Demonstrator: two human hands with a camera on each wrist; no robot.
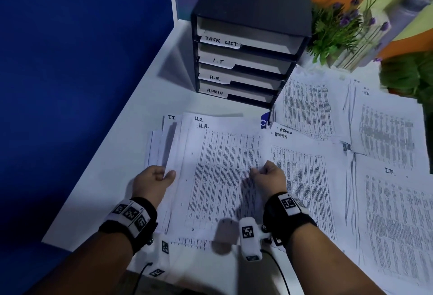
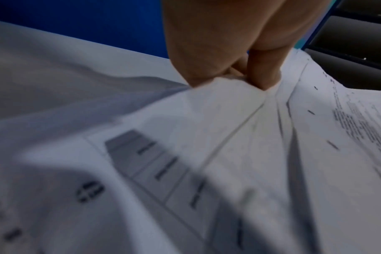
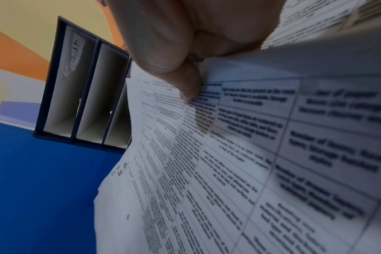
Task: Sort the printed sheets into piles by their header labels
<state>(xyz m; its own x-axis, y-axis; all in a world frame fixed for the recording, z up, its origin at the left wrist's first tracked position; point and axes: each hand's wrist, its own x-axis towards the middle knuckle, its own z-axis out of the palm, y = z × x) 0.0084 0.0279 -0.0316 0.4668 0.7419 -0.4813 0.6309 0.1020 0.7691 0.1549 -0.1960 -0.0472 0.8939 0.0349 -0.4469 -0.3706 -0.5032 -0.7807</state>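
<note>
An H.R.-headed sheet [image 1: 222,177] tops a loose stack in front of me on the white table [image 1: 131,130]. My left hand [image 1: 167,174] grips the stack's left edge, thumb on top; the left wrist view shows that hand [image 2: 235,77] pinching paper edges. My right hand [image 1: 257,171] pinches the H.R. sheet's right edge, and its thumb [image 3: 185,82] presses on the print. A second H.R. sheet and an I.T. sheet [image 1: 172,117] peek out beneath. ADMIN sheets [image 1: 304,165] lie just right of my right hand. Further right lie an I.T. sheet [image 1: 398,212] and an H.R. pile [image 1: 386,126].
A black tray organizer [image 1: 241,60] labelled TASK LIST, I.T, H.R., ADMIN stands behind the stack. A blue partition [image 1: 70,83] runs along the table's left edge. A potted purple-flowered plant [image 1: 339,30] and green foliage [image 1: 412,76] sit at the back right, behind another paper pile [image 1: 307,107].
</note>
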